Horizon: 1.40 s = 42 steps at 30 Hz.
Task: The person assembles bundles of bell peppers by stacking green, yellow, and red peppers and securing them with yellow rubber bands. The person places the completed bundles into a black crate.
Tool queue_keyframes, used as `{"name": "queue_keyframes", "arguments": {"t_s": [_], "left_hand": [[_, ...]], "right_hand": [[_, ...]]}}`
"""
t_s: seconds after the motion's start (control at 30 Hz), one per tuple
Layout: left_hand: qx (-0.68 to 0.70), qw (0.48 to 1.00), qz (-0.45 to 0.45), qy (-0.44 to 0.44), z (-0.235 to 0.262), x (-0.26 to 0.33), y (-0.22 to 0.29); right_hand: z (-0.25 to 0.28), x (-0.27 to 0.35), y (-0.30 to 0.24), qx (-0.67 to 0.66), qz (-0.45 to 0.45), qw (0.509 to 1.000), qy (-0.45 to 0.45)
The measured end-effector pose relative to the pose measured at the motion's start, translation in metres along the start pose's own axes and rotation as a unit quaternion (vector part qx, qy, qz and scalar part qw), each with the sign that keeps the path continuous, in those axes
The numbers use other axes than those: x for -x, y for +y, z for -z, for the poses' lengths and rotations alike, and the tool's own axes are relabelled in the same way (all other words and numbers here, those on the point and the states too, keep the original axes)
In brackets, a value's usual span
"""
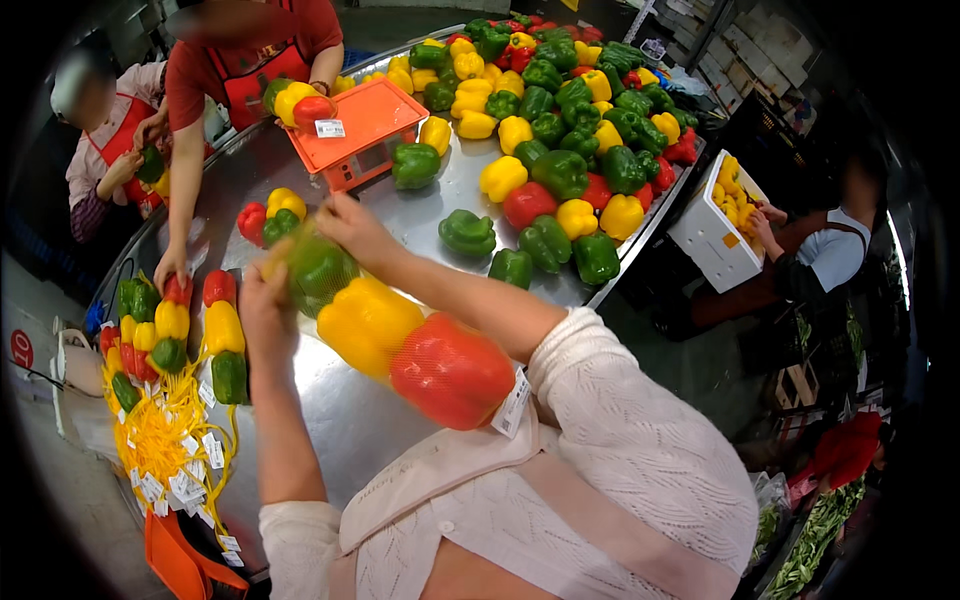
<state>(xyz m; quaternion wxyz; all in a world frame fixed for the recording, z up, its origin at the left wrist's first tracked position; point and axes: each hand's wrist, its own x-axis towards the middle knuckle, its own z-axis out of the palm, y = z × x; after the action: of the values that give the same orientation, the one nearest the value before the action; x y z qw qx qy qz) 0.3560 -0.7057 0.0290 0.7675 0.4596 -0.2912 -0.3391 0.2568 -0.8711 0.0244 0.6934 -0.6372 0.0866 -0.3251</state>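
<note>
A mesh bag [370,322] packed with a green, a yellow and a red bell pepper in a row stretches toward my chest. The green pepper [318,275] is at the far end, and the red pepper [450,370] is nearest me, with a white label [512,402] hanging at that end. My left hand [268,298] is closed on the netting beside the green pepper, slightly blurred. Just right of it, my right hand [350,228] pinches the gathered far end of the netting. Both hands are above the metal table [330,440].
An orange scale [360,125] carries another bagged set. Loose peppers [560,175] heap at the far right. Left are filled bags [222,335] and yellow netting with labels [165,440]. A co-worker's hand [173,268] touches a bag; another person holds a white crate [715,235].
</note>
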Motion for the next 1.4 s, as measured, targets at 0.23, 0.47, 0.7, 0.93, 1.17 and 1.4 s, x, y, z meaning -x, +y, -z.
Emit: {"name": "queue_keyframes", "arguments": {"t_s": [0.23,0.47,0.7,0.93,1.17,1.4], "left_hand": [[-0.072,0.995,-0.059,-0.038,-0.051,0.000,0.093],[-0.195,0.949,-0.139,-0.205,-0.073,0.038,0.106],[-0.553,0.729,-0.245,-0.320,-0.059,0.057,0.104],[-0.657,0.584,-0.366,-0.306,-0.051,0.053,0.109],[-0.631,0.746,-0.085,-0.196,-0.075,0.043,0.108],[-0.584,0.713,-0.264,-0.284,-0.084,0.039,0.105]], "right_hand": [[-0.002,-0.003,-0.117,-0.049,0.083,0.988,-0.120],[0.024,0.044,-0.154,0.218,0.140,0.942,-0.215],[0.040,0.052,-0.155,0.552,0.312,0.697,-0.335],[0.034,0.056,-0.156,0.567,0.356,0.666,-0.330],[0.024,0.063,-0.169,0.456,0.353,0.755,-0.313],[0.034,0.075,-0.155,0.141,0.289,0.935,-0.150]]}}
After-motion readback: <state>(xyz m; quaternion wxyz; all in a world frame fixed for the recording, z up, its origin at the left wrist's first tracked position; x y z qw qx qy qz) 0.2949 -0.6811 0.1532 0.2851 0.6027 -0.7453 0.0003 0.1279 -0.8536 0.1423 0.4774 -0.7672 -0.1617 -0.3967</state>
